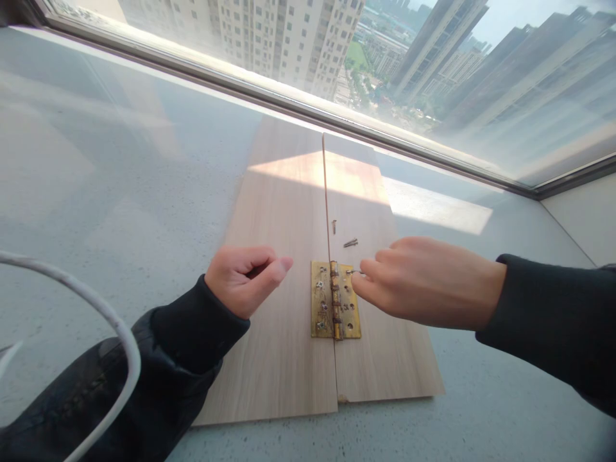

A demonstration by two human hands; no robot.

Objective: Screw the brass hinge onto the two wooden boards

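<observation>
A brass hinge lies unfolded across the seam between two pale wooden boards. Screw heads show in its left leaf; the right leaf has bare holes lower down. My right hand is closed in a pinch at the right leaf's upper hole, with a small screw at its fingertips. Above the hinge, a loose screw and a couple more screws lie on the right board. My left hand hovers over the left board, fingers curled and thumb against them; whatever is inside is hidden.
The boards rest on a speckled pale surface beside a window frame, with high-rise buildings outside. A white cable loops in front of my left sleeve. Sunlight falls across the boards' far part.
</observation>
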